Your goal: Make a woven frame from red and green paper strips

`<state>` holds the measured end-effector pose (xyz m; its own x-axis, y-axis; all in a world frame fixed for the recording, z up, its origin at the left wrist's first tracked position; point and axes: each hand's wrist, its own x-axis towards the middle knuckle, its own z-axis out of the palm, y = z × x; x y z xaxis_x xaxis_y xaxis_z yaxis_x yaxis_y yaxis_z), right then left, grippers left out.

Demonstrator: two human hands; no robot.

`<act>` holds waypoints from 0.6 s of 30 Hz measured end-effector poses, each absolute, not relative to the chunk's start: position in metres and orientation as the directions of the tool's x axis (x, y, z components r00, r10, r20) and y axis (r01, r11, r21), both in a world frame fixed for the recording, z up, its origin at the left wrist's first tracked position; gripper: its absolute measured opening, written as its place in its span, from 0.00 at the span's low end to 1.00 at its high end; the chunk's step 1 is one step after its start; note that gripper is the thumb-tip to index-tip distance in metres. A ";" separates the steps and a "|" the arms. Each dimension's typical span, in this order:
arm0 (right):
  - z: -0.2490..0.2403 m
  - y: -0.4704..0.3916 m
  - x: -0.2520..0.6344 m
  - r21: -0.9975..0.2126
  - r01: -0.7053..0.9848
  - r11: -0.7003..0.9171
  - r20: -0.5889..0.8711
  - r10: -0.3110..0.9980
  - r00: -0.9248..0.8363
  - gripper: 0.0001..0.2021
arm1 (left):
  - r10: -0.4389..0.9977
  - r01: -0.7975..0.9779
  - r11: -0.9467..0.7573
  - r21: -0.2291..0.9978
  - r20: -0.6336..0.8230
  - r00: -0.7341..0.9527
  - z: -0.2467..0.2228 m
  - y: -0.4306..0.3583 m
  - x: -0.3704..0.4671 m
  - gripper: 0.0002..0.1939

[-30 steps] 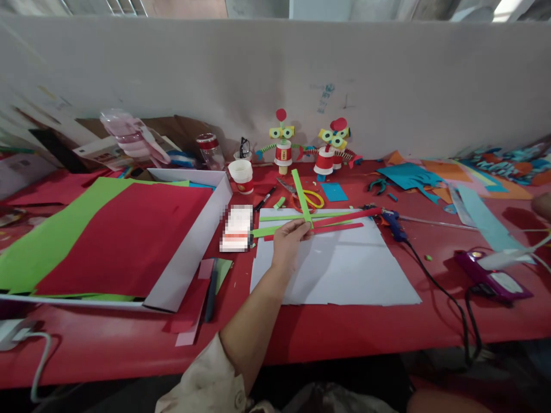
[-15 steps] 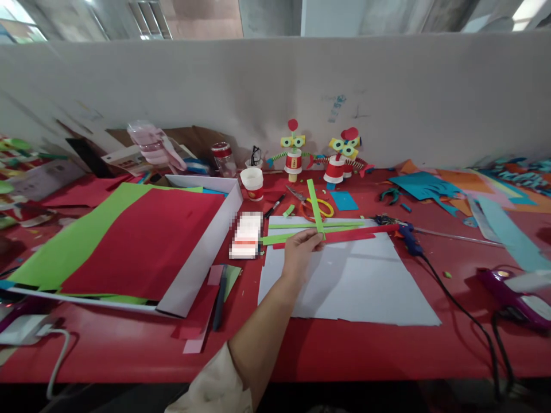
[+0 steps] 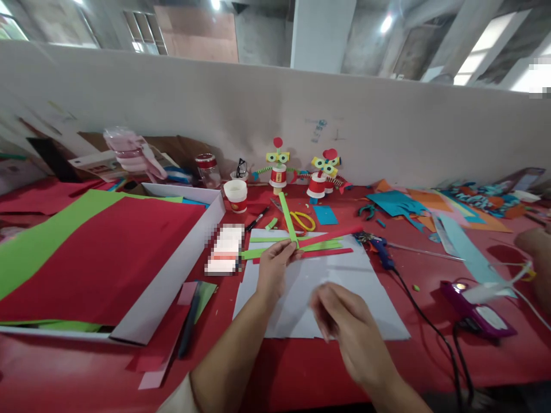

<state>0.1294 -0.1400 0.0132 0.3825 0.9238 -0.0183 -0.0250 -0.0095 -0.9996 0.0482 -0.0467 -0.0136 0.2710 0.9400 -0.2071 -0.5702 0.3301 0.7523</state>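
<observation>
My left hand (image 3: 278, 261) pinches the corner where a green paper strip (image 3: 288, 219) and a red paper strip (image 3: 331, 236) meet at an angle. The green strip points away from me, the red one to the right. Beneath them, more green and red strips lie across white paper sheets (image 3: 301, 310). My right hand (image 3: 342, 315) hovers over the front right of the sheets, blurred, its fingers curled. Whether it holds anything is hidden. The red strip's far end reaches toward a blue glue gun (image 3: 381, 252).
Left stands a white box (image 3: 172, 275) of coloured paper; a phone (image 3: 226, 249) lies beside it. Behind are scissors (image 3: 303, 221), paper cups (image 3: 236, 196) and paper-cup figures (image 3: 278, 172). A purple power strip (image 3: 473, 312) sits right, near another person's hand (image 3: 536, 252).
My right hand has come into view over the sheets. The view has shifted, and the red strip now tilts upward to the right. Another person's hand appears at the right edge.
</observation>
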 end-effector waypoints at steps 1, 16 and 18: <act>0.014 -0.137 0.132 -0.999 -0.033 -0.027 -0.038 0.922 0.385 0.14 | 0.945 -0.570 0.314 0.759 -0.191 0.266 -0.013 -0.047 0.048 0.13; -0.015 -0.084 0.146 -0.943 -0.328 0.060 -0.080 0.915 0.396 0.11 | 0.960 -0.432 0.206 0.878 -0.096 0.263 -0.017 -0.043 0.045 0.07; -0.016 -0.084 0.146 -0.922 -0.377 0.087 -0.087 0.903 0.420 0.09 | 0.956 -0.452 0.230 0.862 -0.115 0.268 -0.018 -0.044 0.046 0.07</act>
